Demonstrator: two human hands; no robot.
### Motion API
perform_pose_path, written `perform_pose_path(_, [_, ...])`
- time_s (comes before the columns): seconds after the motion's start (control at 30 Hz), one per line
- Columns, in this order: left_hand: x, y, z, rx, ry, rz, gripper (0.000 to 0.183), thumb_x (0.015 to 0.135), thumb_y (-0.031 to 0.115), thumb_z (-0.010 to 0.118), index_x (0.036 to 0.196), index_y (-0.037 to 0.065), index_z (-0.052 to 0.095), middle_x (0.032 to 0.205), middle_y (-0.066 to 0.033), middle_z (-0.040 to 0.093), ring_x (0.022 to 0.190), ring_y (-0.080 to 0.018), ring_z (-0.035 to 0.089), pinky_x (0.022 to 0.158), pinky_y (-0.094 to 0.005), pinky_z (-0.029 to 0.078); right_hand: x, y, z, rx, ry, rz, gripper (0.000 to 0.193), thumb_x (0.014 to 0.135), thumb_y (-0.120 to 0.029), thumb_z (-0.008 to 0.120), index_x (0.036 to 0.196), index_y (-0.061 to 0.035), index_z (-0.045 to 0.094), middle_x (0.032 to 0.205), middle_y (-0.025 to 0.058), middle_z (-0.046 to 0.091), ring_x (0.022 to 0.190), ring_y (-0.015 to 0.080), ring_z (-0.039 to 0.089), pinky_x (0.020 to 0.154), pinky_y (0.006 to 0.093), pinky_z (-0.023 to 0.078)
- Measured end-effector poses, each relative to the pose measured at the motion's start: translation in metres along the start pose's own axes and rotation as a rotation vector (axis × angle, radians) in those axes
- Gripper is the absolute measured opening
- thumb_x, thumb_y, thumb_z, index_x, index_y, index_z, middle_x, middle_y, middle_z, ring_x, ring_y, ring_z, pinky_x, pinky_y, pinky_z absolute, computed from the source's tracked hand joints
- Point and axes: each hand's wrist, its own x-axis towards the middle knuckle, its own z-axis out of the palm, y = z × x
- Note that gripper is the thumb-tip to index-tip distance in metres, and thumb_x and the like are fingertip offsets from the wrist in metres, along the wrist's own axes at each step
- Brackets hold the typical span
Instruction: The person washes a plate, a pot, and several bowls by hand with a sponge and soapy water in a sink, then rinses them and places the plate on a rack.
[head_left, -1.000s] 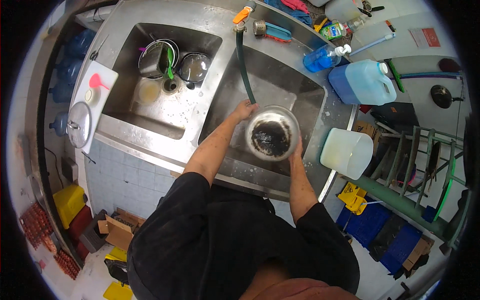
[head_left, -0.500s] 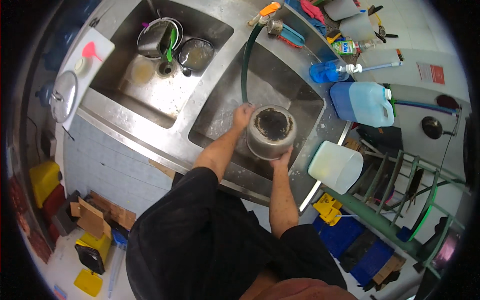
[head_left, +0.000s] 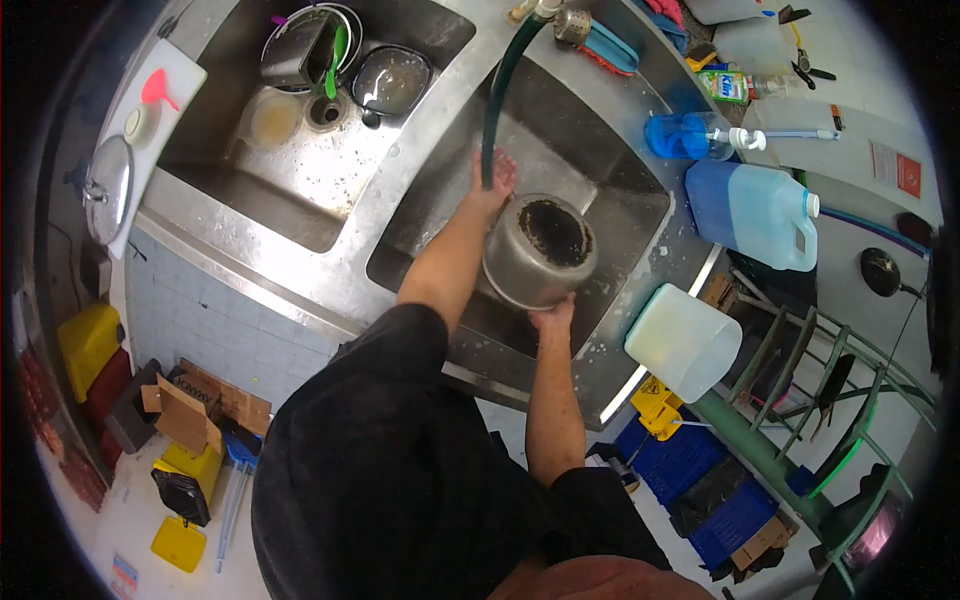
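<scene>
A metal pot (head_left: 505, 262) is tipped over the right sink basin (head_left: 420, 225), its blackened base facing up. My right hand (head_left: 555, 316) grips its near lower edge; the fingers are partly hidden beneath. My left hand (head_left: 503, 174) is off the pot, just beyond its far left side, with fingers apart and nothing held. A dark green hose (head_left: 497, 95) hangs down from the tap and crosses in front of that hand.
The left basin (head_left: 290, 205) holds a metal pot (head_left: 300, 55) with a green-handled utensil (head_left: 337, 60) and a dark-rimmed container (head_left: 392, 82). Right of the sink stand a blue liquid jug (head_left: 745, 212), a pump bottle (head_left: 685, 136) and a translucent container (head_left: 683, 343). A lid (head_left: 108, 190) lies far left.
My left hand has moved away from the pot, farther into the basin by the hose, and opened. The pot has tilted slightly, still in my right hand. The whole view has shifted a little.
</scene>
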Motion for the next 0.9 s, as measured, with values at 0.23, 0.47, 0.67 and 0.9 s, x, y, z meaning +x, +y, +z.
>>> perform_pose_path(0.23, [-0.079,0.055,0.044,0.803,-0.241,0.123,0.044,0.093,0.044,0.050,0.118,0.009,0.058,0.101,-0.0048,0.064,0.086,-0.0150,0.061,0.074,-0.0274,0.045,0.043,0.012,-0.013,0.074,0.250,0.052,0.053,0.091,-0.042,0.040,0.129,-0.0052,0.048,0.131,0.0098,0.052,0.121,0.0242,0.048,0.104,0.0364,0.035])
perform_pose_path(0.47, [-0.115,0.046,0.105,1.643,-0.445,0.214,0.035,0.081,0.031,0.071,0.092,-0.002,0.068,0.081,-0.0107,0.069,0.076,-0.0132,0.063,0.071,-0.0274,0.048,0.065,0.017,0.001,-0.188,0.016,-0.013,0.053,0.091,-0.041,0.039,0.130,-0.0057,0.046,0.131,0.0072,0.053,0.122,0.0203,0.046,0.102,0.0319,0.037])
perform_pose_path(0.67, [-0.109,0.016,0.091,1.719,-0.367,0.380,0.037,0.074,0.034,0.077,0.079,-0.001,0.066,0.070,-0.0101,0.067,0.063,-0.0157,0.062,0.060,-0.0307,0.047,0.012,0.056,0.104,-0.129,0.079,-0.026,0.045,0.095,-0.038,0.044,0.129,-0.0081,0.045,0.125,0.0076,0.055,0.118,0.0287,0.050,0.098,0.0438,0.042])
perform_pose_path(0.9, [-0.140,0.012,0.108,2.088,0.050,0.401,0.034,0.080,0.034,0.067,0.103,0.010,0.065,0.102,-0.0117,0.067,0.105,-0.0298,0.058,0.095,-0.0578,0.029,0.023,0.040,0.091,-0.653,-0.293,-0.132,0.039,0.090,-0.020,0.060,0.125,-0.0042,0.049,0.113,0.0105,0.059,0.102,0.0252,0.058,0.086,0.0400,0.048])
